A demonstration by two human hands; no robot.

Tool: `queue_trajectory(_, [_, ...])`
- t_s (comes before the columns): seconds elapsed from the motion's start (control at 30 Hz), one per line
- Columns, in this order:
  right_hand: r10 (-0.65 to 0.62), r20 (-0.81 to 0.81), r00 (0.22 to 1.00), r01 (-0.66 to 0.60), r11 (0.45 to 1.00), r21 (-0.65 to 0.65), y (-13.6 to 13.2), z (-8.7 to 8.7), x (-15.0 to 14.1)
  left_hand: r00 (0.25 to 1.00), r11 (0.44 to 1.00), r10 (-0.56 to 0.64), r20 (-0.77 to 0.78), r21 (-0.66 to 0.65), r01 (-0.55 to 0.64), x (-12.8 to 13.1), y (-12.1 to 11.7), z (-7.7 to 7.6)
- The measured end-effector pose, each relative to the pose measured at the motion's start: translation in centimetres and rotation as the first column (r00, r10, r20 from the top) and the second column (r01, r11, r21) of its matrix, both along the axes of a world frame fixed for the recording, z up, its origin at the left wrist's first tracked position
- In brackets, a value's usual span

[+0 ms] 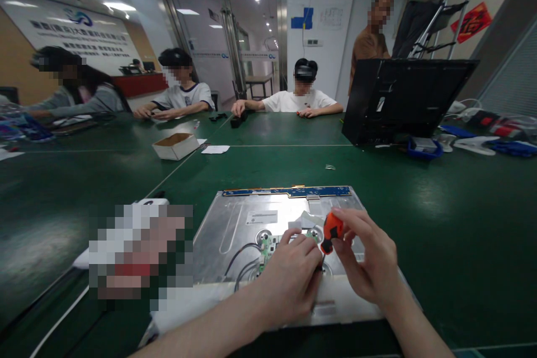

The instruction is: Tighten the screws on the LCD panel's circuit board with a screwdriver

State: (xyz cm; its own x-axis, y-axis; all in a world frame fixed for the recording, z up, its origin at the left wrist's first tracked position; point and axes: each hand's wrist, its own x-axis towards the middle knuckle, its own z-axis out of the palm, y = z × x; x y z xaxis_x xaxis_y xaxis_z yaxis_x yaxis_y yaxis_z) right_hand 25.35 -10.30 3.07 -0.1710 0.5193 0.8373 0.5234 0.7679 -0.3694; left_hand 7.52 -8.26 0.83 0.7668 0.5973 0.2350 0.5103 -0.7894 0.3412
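Note:
An orange and black screwdriver [333,231] is held by its handle between the thumb and fingers of my right hand [369,251]. Its thin shaft points down toward the lower right corner of a green circuit board [268,246]. My left hand [293,268] lies over that board with its fingers curled in near the screwdriver's tip, and hides what they hold, if anything. Beneath both hands is a flat silver metal display panel [239,218]. A blue circuit strip [272,192] runs along the panel's far edge. Dark cables [243,251] leave the board on its left side.
An open cardboard box [176,147] and white paper [215,149] lie farther back on the green table [453,224]. A large black monitor casing [403,100] stands at back right beside a blue tray [423,148]. Blurred items and cables lie left. Several people are across the table.

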Motion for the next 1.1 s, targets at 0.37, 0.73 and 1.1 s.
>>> queue_trajectory(0.37, [-0.043,-0.026,0.999,0.045,0.996,0.083,0.25,0.17,-0.06,1.000,1.000,-0.001,0.009,0.007,0.001,0.05,-0.01,-0.07])
queue_trajectory(0.73, [-0.003,-0.050,0.999,0.004,0.999,0.038,0.08,0.16,-0.18,1.000,1.000,0.001,0.012,0.023,-0.001,0.02,0.00,-0.26])
queue_trajectory(1.1, [0.002,-0.020,1.000,-0.002,1.000,0.013,-0.03,0.34,-0.17,1.000,1.000,-0.011,-0.006,0.016,0.011,0.02,0.14,-0.26])
